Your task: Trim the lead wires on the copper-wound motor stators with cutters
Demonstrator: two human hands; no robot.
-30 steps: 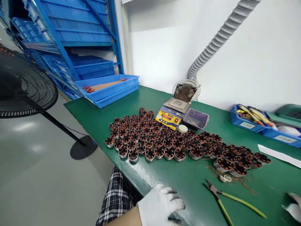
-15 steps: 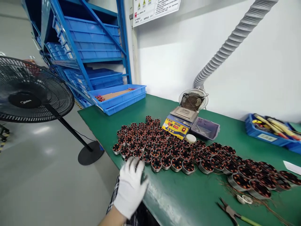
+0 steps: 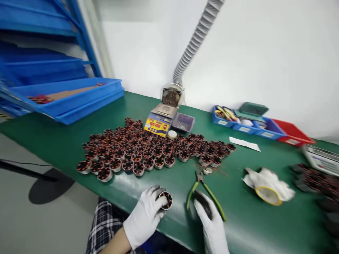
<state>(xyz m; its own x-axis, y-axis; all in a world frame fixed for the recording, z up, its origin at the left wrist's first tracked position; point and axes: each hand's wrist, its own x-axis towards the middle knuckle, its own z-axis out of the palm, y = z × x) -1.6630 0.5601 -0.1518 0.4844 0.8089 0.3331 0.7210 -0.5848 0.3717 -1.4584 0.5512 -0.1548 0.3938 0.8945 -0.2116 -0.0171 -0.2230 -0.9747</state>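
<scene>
My left hand (image 3: 147, 213), in a white glove with dark fingertips, is closed around a motor stator (image 3: 166, 200), a metal ring with copper windings. It holds the stator over the near edge of the green bench. My gloved right hand (image 3: 212, 220) is loosely curled between the green handles of a pair of pliers (image 3: 200, 180), fingers and thumb apart. The pliers lie with handles spread, pointing toward me. Whether the fingers touch a handle is hard to make out. Beyond both hands, many similar stators (image 3: 137, 157) stand in close rows.
Behind the stators are a yellow-and-blue device (image 3: 158, 126), a purple tray (image 3: 183, 122) and a ducted fan (image 3: 171, 97). A crumpled white glove (image 3: 268, 185), paper strip (image 3: 245, 144) and blurred dark parts (image 3: 317, 183) lie rightward. Blue trays (image 3: 87, 97) stand left; small bins (image 3: 246, 127) line the wall.
My view has swung right. My left hand, earlier at the left end of the stator rows, has moved right with a stator in it. My right hand has come into view at the pliers.
</scene>
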